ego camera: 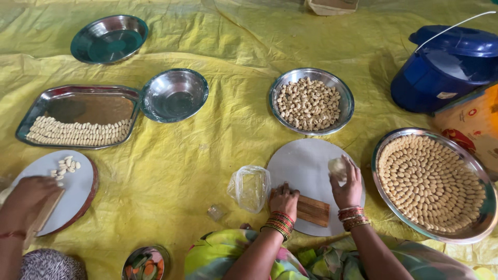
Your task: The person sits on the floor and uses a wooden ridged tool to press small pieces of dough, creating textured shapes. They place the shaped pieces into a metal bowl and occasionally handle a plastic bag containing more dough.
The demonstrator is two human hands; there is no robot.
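My left hand (283, 200) presses its fingers down on a ridged wooden board (313, 210) that lies on a round white board (301, 165). My right hand (346, 182) grips a small lump of pale dough (337, 166) above that white board. Both wrists carry red and gold bangles. Right of my hand stands a wide steel tray (483, 223) with several shaped dough pieces laid in rings. A steel bowl (347, 106) of shaped pieces sits beyond the board.
A clear plastic bag (250, 187) lies left of the board. Another person's hand (28, 196) works on a second round board (78, 192) at left, by a rectangular steel tray (83, 93). Two steel bowls (174, 95) (109, 38) and a blue lidded bucket (446, 67) stand on the yellow sheet.
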